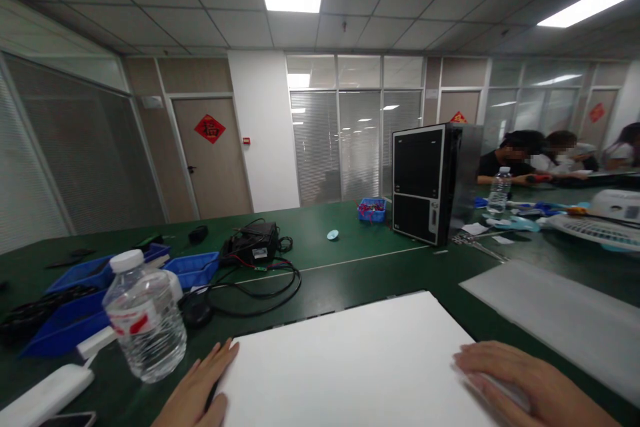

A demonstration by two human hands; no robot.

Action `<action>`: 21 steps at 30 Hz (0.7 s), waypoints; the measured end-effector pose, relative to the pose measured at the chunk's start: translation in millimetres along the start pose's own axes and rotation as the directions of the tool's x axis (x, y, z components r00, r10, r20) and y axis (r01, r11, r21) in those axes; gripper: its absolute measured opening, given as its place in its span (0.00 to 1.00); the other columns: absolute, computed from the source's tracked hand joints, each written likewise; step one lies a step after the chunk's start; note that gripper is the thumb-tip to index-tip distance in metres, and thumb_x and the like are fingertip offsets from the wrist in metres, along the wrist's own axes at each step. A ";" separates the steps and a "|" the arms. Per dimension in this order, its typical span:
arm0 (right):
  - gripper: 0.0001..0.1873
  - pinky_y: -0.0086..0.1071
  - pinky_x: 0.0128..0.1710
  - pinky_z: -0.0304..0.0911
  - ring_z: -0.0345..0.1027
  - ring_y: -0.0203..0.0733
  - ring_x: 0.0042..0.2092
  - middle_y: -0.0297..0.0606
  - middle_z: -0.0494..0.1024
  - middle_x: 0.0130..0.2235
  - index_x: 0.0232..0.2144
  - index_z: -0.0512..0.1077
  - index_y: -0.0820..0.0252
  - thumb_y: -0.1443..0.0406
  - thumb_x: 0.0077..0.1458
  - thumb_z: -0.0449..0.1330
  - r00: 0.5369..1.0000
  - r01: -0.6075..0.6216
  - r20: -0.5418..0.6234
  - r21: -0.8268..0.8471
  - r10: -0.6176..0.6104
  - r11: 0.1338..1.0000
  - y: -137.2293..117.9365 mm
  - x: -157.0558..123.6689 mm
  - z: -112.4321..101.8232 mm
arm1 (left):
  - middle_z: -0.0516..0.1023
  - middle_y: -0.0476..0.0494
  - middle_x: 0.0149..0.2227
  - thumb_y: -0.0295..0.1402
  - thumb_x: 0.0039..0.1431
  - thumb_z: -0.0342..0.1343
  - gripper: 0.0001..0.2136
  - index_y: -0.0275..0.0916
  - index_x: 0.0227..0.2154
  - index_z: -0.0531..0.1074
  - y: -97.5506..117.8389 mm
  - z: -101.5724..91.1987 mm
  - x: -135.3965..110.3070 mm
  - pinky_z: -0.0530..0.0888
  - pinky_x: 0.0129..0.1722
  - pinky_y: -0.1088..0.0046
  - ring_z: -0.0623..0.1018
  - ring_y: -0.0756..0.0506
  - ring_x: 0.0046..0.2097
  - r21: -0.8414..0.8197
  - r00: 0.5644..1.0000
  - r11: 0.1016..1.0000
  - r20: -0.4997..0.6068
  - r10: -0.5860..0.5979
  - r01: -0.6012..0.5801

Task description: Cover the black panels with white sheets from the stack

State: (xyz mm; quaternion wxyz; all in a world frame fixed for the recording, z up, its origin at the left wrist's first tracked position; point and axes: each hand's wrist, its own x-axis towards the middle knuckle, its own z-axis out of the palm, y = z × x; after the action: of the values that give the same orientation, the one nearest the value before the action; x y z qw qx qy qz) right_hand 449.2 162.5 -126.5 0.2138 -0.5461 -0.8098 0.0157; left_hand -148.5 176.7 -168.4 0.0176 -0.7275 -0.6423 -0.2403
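"So where does the white panel [350, 360] sit?"

"Flat at the near edge of the green table [350, 260], about the middle of that edge, between both hands."

"And the hands?"

"The left hand [200, 383] lies palm down against the panel's left edge, fingers straight and close together, clamped on nothing. The right hand [520, 380] rests on top by the right edge, fingers flat and slightly apart, not hooked under."

"How would it handle?"

"I'd judge it a thin, stiff sheet: broad, fairly light for its spread, with a smooth face that flat palms could slide on. Whether it's metal or plastic I cannot tell. The safest hold looks like the two opposite side edges, fingertips tucked beneath and thumbs on top."

"Anything crowding it?"

"A water bottle [145, 320] stands just beside the left hand, toward the table's left edge, with blue trays [195, 268] behind it. A black box with cables [255, 243] sits farther in, and a computer tower [430, 180] stands upright toward the far side, well apart."
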 end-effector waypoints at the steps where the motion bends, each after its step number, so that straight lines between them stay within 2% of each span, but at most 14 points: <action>1: 0.22 0.49 0.63 0.66 0.71 0.51 0.60 0.36 0.78 0.58 0.54 0.79 0.44 0.49 0.68 0.52 0.999 -0.020 -0.027 -0.043 0.019 0.999 8.5 2.9 -3.5 | 0.67 0.45 0.68 0.40 0.67 0.45 0.25 0.44 0.65 0.66 2.5 -1.8 1.3 0.59 0.67 0.47 0.65 0.38 0.69 0.006 1.000 1.000 0.006 0.006 -0.006; 4: 0.27 0.54 0.66 0.59 0.66 0.56 0.64 0.42 0.74 0.62 0.56 0.78 0.50 0.48 0.66 0.50 0.982 -0.134 -0.161 -0.238 0.097 0.962 49.3 12.3 -16.5 | 0.67 0.43 0.67 0.45 0.67 0.44 0.26 0.42 0.63 0.69 15.2 -9.9 6.6 0.60 0.67 0.46 0.66 0.36 0.68 0.043 0.999 0.999 0.041 0.006 -0.008; 6: 0.35 0.58 0.67 0.56 0.63 0.64 0.65 0.53 0.69 0.65 0.60 0.75 0.61 0.47 0.61 0.49 0.941 -0.295 -0.272 -0.372 0.201 0.880 83.2 13.3 -21.7 | 0.67 0.41 0.66 0.47 0.67 0.43 0.27 0.39 0.62 0.70 23.0 -14.3 9.2 0.62 0.66 0.46 0.67 0.35 0.67 0.064 0.998 0.998 0.061 0.009 -0.013; 7: 0.40 0.61 0.65 0.56 0.60 0.69 0.66 0.59 0.68 0.65 0.61 0.73 0.66 0.45 0.58 0.49 0.905 -0.405 -0.305 -0.412 0.295 0.816 99.3 11.5 -22.0 | 0.67 0.40 0.66 0.47 0.67 0.42 0.28 0.38 0.62 0.70 25.5 -15.7 9.9 0.62 0.65 0.46 0.67 0.35 0.67 0.071 0.998 0.997 0.068 0.014 -0.018; 9: 0.46 0.68 0.59 0.60 0.60 0.75 0.65 0.65 0.68 0.63 0.63 0.70 0.68 0.41 0.56 0.46 0.812 -0.583 -0.291 -0.409 0.505 0.702 124.8 4.5 -18.6 | 0.67 0.40 0.66 0.46 0.67 0.42 0.28 0.38 0.62 0.70 27.5 -16.5 10.0 0.63 0.65 0.45 0.67 0.34 0.67 0.081 0.998 0.996 0.066 0.021 -0.026; 10: 0.47 0.68 0.57 0.62 0.62 0.74 0.64 0.65 0.69 0.62 0.63 0.70 0.68 0.40 0.57 0.44 0.786 -0.615 -0.234 -0.390 0.573 0.685 132.8 0.4 -15.8 | 0.67 0.40 0.66 0.46 0.67 0.43 0.27 0.39 0.62 0.69 27.4 -16.4 9.5 0.63 0.65 0.46 0.67 0.35 0.67 0.087 0.998 0.996 0.063 0.024 -0.030; 11: 0.46 0.66 0.57 0.63 0.64 0.72 0.63 0.64 0.70 0.62 0.63 0.69 0.66 0.40 0.58 0.42 0.785 -0.611 -0.164 -0.365 0.598 0.702 137.3 -3.1 -13.0 | 0.67 0.41 0.66 0.46 0.67 0.44 0.27 0.40 0.63 0.69 27.0 -16.2 8.8 0.63 0.65 0.46 0.67 0.35 0.67 0.093 0.998 0.995 0.061 0.028 -0.033; 13: 0.44 0.59 0.62 0.61 0.68 0.65 0.61 0.60 0.72 0.62 0.64 0.69 0.64 0.41 0.62 0.41 0.839 -0.527 -0.056 -0.326 0.541 0.785 136.9 -7.2 -9.3 | 0.67 0.42 0.67 0.45 0.67 0.44 0.26 0.41 0.63 0.68 26.7 -16.4 7.4 0.63 0.65 0.46 0.67 0.36 0.67 0.105 0.998 0.994 0.058 0.035 -0.041; 15: 0.41 0.54 0.66 0.56 0.67 0.63 0.63 0.59 0.71 0.62 0.63 0.70 0.64 0.43 0.63 0.43 0.887 -0.447 -0.038 -0.316 0.459 0.837 127.0 -6.4 -10.4 | 0.66 0.42 0.67 0.45 0.67 0.44 0.27 0.40 0.64 0.67 28.2 -18.0 6.6 0.63 0.66 0.46 0.66 0.36 0.68 0.117 0.997 0.992 0.071 0.040 -0.048; 16: 0.38 0.53 0.66 0.57 0.67 0.62 0.62 0.58 0.72 0.62 0.61 0.72 0.65 0.46 0.63 0.44 0.896 -0.434 -0.043 -0.310 0.443 0.846 119.8 -4.4 -13.0 | 0.66 0.41 0.67 0.45 0.67 0.43 0.27 0.40 0.64 0.67 29.6 -19.1 6.5 0.62 0.66 0.46 0.66 0.36 0.68 0.123 0.996 0.991 0.077 0.039 -0.049; 18: 0.32 0.54 0.60 0.64 0.74 0.62 0.56 0.57 0.78 0.56 0.55 0.76 0.64 0.52 0.64 0.44 0.878 -0.469 -0.046 -0.282 0.477 0.837 102.7 1.4 -22.0 | 0.65 0.41 0.67 0.44 0.67 0.43 0.27 0.39 0.64 0.67 32.6 -21.4 6.6 0.62 0.66 0.46 0.66 0.36 0.68 0.129 0.996 0.991 0.083 0.033 -0.043; 21: 0.27 0.51 0.41 0.72 0.81 0.59 0.39 0.51 0.85 0.39 0.44 0.79 0.58 0.56 0.67 0.41 0.849 -0.522 -0.052 -0.227 0.525 0.822 72.1 10.4 -38.4 | 0.66 0.41 0.66 0.43 0.66 0.45 0.26 0.41 0.63 0.68 35.4 -23.4 6.4 0.62 0.66 0.46 0.67 0.36 0.67 0.116 0.997 0.993 0.070 0.022 -0.030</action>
State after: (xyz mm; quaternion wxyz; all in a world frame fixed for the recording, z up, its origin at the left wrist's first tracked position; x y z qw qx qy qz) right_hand 523.2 192.8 -106.8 0.1307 -0.7683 -0.6263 -0.0175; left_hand -122.4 168.6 -135.3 0.0410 -0.7413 -0.6461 -0.1769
